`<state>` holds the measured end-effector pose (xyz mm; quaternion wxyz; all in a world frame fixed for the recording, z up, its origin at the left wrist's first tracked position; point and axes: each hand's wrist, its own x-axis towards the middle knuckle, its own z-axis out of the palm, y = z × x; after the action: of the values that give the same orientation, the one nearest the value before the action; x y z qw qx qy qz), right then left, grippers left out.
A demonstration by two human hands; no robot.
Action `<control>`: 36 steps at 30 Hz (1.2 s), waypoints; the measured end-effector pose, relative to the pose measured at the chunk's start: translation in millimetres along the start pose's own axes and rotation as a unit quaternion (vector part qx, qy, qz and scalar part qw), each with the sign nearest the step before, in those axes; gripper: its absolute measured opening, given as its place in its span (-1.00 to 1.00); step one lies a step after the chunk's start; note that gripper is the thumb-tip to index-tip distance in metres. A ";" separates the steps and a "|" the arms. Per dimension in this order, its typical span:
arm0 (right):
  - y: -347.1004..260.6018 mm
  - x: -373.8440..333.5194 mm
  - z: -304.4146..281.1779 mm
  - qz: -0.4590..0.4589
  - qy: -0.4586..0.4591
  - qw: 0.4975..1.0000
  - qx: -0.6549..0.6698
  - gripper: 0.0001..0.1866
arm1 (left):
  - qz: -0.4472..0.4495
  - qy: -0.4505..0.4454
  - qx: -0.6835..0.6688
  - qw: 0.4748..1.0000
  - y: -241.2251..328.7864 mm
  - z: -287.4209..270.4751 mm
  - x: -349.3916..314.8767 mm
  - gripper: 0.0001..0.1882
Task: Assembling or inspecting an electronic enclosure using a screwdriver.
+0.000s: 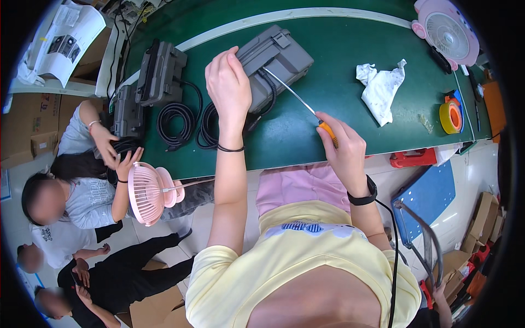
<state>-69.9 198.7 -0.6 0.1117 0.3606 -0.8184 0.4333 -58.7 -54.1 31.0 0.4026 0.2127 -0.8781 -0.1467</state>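
Observation:
A grey hard plastic case [279,52] lies tilted on the green workbench, a latch on its far side. My left hand [228,82] is at the case's left side, fingers bent together against it; the fingertips are partly hidden. In my right hand [345,145] is a screwdriver [328,133] with an orange and black handle. Its long metal shaft reaches up-left, the tip at the case's near side beside the black cable [269,93]. That cable runs out of the case toward a coil left of my left forearm.
More grey cases [161,74] and a coiled black cable [176,124] sit left, near a co-worker's hands [128,164]. A pink fan [147,194] stands at the bench edge. Rightward are a white cloth [381,90], yellow tape [450,118] and another pink fan [447,33].

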 end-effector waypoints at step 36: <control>-20.9 -9.8 -3.5 0.021 -0.079 0.996 0.044 -0.65 | -0.006 0.031 -0.023 0.999 -1.3 0.4 -13.7 -0.67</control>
<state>-49.0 198.6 9.8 0.0219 0.3813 -0.8120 0.4413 -50.7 -48.5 21.3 0.4338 0.2134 -0.8600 -0.1631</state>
